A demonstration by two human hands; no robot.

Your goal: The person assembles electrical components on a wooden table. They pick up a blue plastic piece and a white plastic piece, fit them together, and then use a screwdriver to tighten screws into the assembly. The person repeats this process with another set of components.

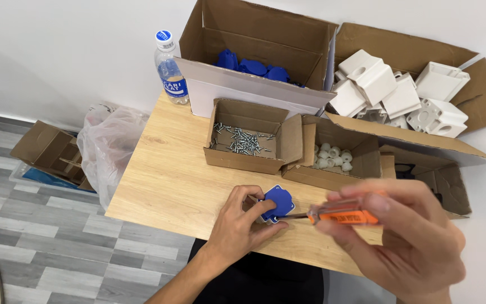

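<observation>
Left hand [242, 220] is closed around a small blue plastic cover plate with a white part beneath it [275, 204], pinning the piece just above the light wooden tabletop [164, 180] near its front edge. Right hand [400, 236], blurred and close to the camera, is wrapped around the orange handle of a screwdriver [341, 214]; the thin metal shaft runs left and its tip meets the lower right edge of the blue piece. Judged step: a screw is being driven into the blue cover; the screw itself is too small to make out. The next move would call for the left hand to keep the piece from twisting and for the shaft to stay in line with the screw, since the tip sits near the edge. Behind the hands, a small open cardboard box of loose silver screws [243, 141] stands touching a second small cardboard box of white round plastic caps [331, 157]. Further back, a large carton of more blue covers [254, 67] and, to its right, a carton of white square plastic housings [400, 90]. A clear plastic bottle with blue cap [170, 67] stands at the table's far left corner; a translucent plastic bag [108, 146] hangs off the left edge.
</observation>
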